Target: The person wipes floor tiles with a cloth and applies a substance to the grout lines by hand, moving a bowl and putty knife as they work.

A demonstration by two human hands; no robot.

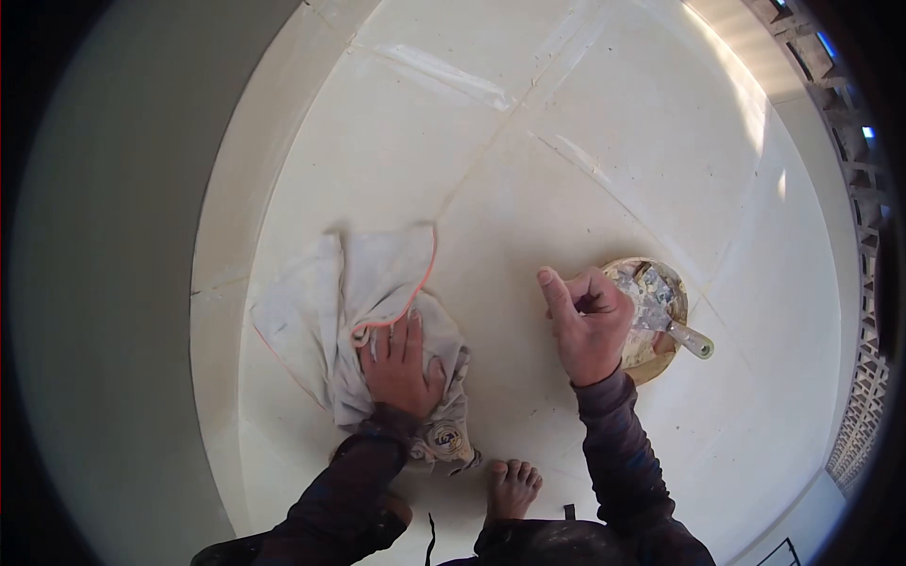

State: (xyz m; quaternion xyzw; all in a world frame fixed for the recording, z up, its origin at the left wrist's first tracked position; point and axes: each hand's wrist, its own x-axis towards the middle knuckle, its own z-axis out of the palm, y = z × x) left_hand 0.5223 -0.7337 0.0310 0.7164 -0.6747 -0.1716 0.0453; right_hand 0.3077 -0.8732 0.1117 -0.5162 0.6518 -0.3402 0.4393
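My left hand (pixel 401 371) lies flat with its fingers spread on a crumpled pale grey cloth (pixel 321 292) with orange edging, down on the tiled floor. My right hand (pixel 593 325) is raised beside a round tub (pixel 647 373), its fingers curled and the thumb pointing up; whether anything is inside the curl is too hard to see. The tub holds cream-coloured paste, and a smeared putty knife (pixel 694 340) rests across it, handle over the right rim.
Pale floor tiles (pixel 604 104) have whitish smears along their joints. A plain wall (pixel 123 283) rises at the left. Patterned openwork (pixel 859 189) borders the right side. A bare foot (pixel 512 489) stands at the bottom centre.
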